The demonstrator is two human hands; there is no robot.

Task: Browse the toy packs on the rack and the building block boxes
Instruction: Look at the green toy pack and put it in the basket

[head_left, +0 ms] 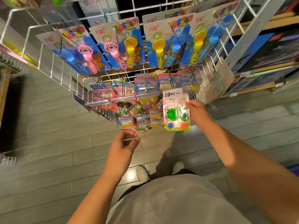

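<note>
- We stand before the white wire rack [48, 50], its upper hooks hung with bubble-wand cards [124, 46] in blue, pink and yellow, all well above both hands.
- To our right, wooden shelves [262, 26] hold dark boxes [275, 50], possibly the building block boxes; their print is too blurred for us to say. They lie well apart from either hand, nearer the right one.
- Below the wands, the lower hooks carry small packs [145, 89], crowded and overlapping; more hang beneath, just beyond the fingertips of our left hand.
- Our right hand [198, 113] grips one pack [176, 114] by its right edge, thumb on the front, the other fingers hidden behind. The pack stands upright, long axis running top to bottom, a green toy under its blister and its top edge just below the price tag [172, 94] reading 19.90.
- Our left hand [124, 143] hangs free below the lower packs, fingers loosely curled, thumb and forefinger close together yet holding nothing.
- We judge the held pack lies up and to the right of the left fingers, so the right hand alone governs where it goes next.
</note>
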